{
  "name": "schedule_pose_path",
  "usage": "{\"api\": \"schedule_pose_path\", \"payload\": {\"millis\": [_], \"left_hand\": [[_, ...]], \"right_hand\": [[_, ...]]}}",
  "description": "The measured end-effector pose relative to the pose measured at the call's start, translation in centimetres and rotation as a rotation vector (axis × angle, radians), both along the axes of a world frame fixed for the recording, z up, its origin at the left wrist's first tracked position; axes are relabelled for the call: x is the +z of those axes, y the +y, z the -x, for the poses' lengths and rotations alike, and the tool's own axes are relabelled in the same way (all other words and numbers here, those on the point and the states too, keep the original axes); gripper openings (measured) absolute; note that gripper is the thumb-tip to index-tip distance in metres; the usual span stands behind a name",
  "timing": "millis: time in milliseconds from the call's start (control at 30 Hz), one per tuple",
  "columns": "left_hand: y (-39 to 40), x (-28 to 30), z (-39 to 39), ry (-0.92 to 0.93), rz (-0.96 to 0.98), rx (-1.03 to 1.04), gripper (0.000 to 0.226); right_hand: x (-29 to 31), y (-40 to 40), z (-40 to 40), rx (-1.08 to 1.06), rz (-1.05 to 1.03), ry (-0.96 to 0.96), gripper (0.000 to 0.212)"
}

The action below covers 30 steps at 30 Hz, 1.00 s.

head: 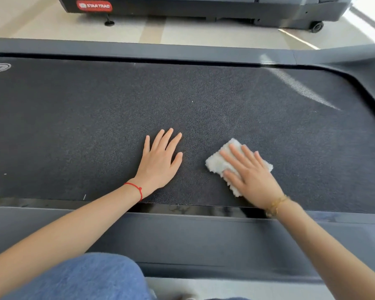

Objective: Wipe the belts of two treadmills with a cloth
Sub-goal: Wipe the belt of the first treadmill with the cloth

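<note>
While kneeling: two hands [158, 161] | one cloth [220, 162] | one belt [95, 126]

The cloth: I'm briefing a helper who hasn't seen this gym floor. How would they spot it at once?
Find the wide dark treadmill belt that fills the middle of the view. On its near right part, the right hand lies flat on the cloth, while the left hand rests bare on the belt beside it. It is the only white, fluffy thing on that dark surface.

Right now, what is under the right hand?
A white cloth lies flat under the right hand, on the treadmill belt. The cloth's middle and the belt beneath are covered.
</note>
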<state>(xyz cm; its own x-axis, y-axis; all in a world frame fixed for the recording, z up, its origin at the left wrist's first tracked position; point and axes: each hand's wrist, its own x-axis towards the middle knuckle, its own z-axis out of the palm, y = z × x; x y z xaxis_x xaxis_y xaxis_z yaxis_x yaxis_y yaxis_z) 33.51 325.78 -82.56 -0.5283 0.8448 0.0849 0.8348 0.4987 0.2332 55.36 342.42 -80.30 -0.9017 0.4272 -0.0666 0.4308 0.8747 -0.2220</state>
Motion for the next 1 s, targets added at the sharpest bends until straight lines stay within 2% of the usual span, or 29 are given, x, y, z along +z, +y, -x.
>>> {"api": "schedule_pose_path", "payload": {"millis": [100,167,333,433,500,600,733,833,1000], "left_hand": [[-1.9,0.1,0.3,-0.009,0.032,0.005,0.057],[-3.2,0.1,0.6,-0.012,0.046,0.024,0.057],[-6.6,0.5,2.0,-0.002,0.107,0.113,0.056],[-8.9,1.2,3.3,-0.064,0.106,0.182,0.054],[-10.2,1.8,4.1,-0.071,0.125,0.199,0.055],[-11.5,2.7,5.3,-0.044,0.15,0.186,0.055],[-11.6,3.2,6.7,-0.016,0.16,0.165,0.055],[-11.1,2.7,8.0,0.004,0.171,0.147,0.056],[-10.2,1.6,11.4,-0.033,0.167,0.197,0.056]], "right_hand": [[-0.2,2.5,2.5,-0.153,0.027,-0.014,0.051],[-0.4,1.9,4.8,-0.161,0.026,-0.01,0.049],[-0.5,-5.5,8.5,0.138,-0.073,-0.024,0.051],[-0.5,-9.4,8.5,0.304,-0.04,-0.019,0.052],[-0.4,-9.3,8.4,0.341,-0.015,-0.02,0.057],[-0.5,-6.6,9.4,0.298,-0.017,-0.02,0.058],[-0.4,-2.4,13.6,0.071,-0.031,-0.026,0.051],[-0.3,-2.5,16.7,-0.051,-0.006,-0.023,0.05],[-1.1,-8.1,18.5,0.178,-0.031,0.043,0.049]]}}
